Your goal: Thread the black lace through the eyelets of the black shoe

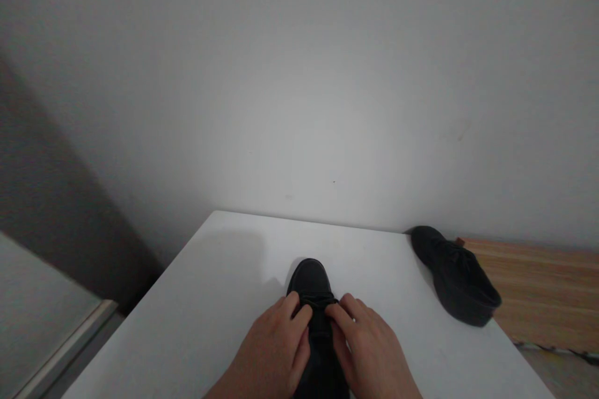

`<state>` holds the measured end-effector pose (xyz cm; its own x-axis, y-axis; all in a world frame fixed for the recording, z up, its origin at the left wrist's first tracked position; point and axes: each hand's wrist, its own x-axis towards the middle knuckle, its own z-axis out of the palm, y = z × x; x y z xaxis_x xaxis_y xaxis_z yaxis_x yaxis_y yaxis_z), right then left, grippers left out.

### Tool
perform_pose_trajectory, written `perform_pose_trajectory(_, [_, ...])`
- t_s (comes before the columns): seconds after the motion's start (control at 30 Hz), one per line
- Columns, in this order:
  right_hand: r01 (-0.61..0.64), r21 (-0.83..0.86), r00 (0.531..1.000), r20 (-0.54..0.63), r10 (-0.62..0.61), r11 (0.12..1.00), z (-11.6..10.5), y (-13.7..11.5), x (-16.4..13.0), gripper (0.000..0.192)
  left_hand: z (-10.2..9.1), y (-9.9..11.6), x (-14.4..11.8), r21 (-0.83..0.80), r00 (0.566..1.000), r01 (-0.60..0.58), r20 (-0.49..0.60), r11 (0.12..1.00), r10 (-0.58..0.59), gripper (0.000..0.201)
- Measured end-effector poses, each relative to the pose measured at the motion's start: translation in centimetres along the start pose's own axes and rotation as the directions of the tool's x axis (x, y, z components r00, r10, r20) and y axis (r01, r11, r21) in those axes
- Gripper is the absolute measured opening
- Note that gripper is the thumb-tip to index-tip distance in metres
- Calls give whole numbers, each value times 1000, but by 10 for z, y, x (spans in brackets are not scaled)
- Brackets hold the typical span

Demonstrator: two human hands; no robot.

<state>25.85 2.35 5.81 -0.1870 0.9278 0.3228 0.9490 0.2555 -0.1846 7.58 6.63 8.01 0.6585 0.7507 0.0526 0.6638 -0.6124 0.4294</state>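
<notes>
Hands low in the middle of the frame, both bare, both laid on one black shoe [312,283]. Left hand [274,349] on the shoe's left flank, fingers bent inward, fingertips [299,315] pressed to the laces [317,304] near the tongue. Right hand [369,349] mirrored on the right flank, fingertips [334,312] meeting the same laces from the other side. Grip of each hand narrow, thumb and forefinger pinched close on the lace strands; too dark and blurred to tell whether a strand is truly held or only touched. Fingertips of the two hands nearly touching over the shoe's midline.

Shoe itself lengthwise at bottom centre, toe aimed toward the top of the frame, heel hidden under the wrists at the lower edge. Resting flat on a white table [210,299], which fills the lower middle of the picture and narrows toward the wall.

Second black shoe [456,280] at the right of the frame, well apart from the hands, lying on the table's far right corner, toe toward the upper left, open collar toward the lower right, partly over the table edge. Wooden surface [543,287] just beyond it, at the right edge of the frame. Plain pale wall [299,75] across the whole upper half. Darker shadowed strip at the left edge, with a pale panel [32,312] in the lower left corner.
</notes>
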Motion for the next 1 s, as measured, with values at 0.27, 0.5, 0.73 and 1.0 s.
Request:
perform_pose_trajectory(0.27, [-64, 4, 998, 19, 63, 998, -2, -6, 5, 22, 3, 1, 5, 29, 1000, 14, -21, 1000, -13, 26])
perform_pose_trajectory(0.5, [23, 366, 998, -60, 0, 930, -11, -16, 10, 25, 3, 2, 3, -76, 963, -122, -252, 990, 99, 23])
perform_pose_trajectory(0.73, [56, 629, 987, -154, 53, 776, -49, -23, 13, 17, -32, 12, -13, -407, 798, -452, -582, 793, 156, 21])
perform_pose_trajectory(1.0, [65, 742, 869, -371, 328, 667, -71, -5, 19, 13, -56, -1, -16, -635, 715, -348, -656, 690, -244, 14])
